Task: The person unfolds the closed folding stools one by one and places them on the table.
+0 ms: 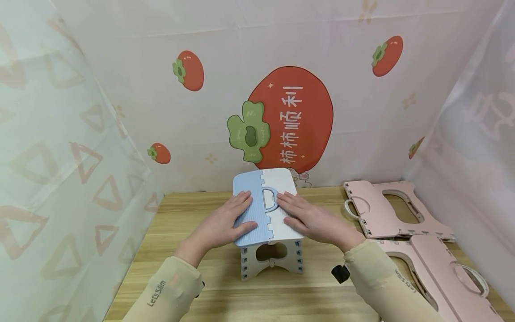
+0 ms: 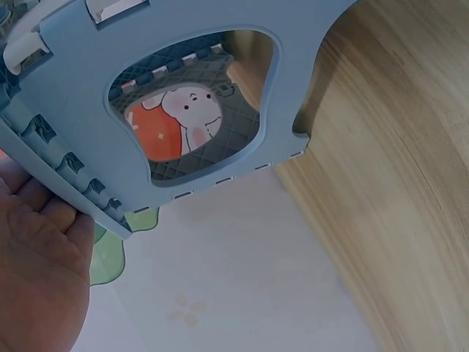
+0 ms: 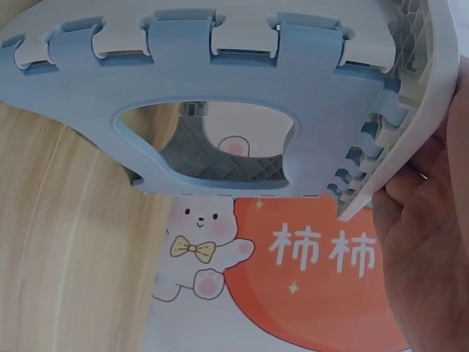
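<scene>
A blue and white folding step stool (image 1: 251,223) stands unfolded on the wooden table, with a blue handle loop in the middle of its top. My left hand (image 1: 225,221) lies flat on the blue half, fingers extended. On the white half rests my right hand (image 1: 315,219), its fingertips near the handle. In the left wrist view, the left hand (image 2: 44,271) touches the edge of the top above a blue leg panel (image 2: 293,73). The right wrist view has the right hand (image 3: 425,220) against the white edge of the top.
Two pink folded step stools lie flat at the right of the table, the far one (image 1: 378,214) and the near one (image 1: 438,277). The wooden table (image 1: 181,205) meets a back wall hung with a persimmon-printed cloth (image 1: 217,116).
</scene>
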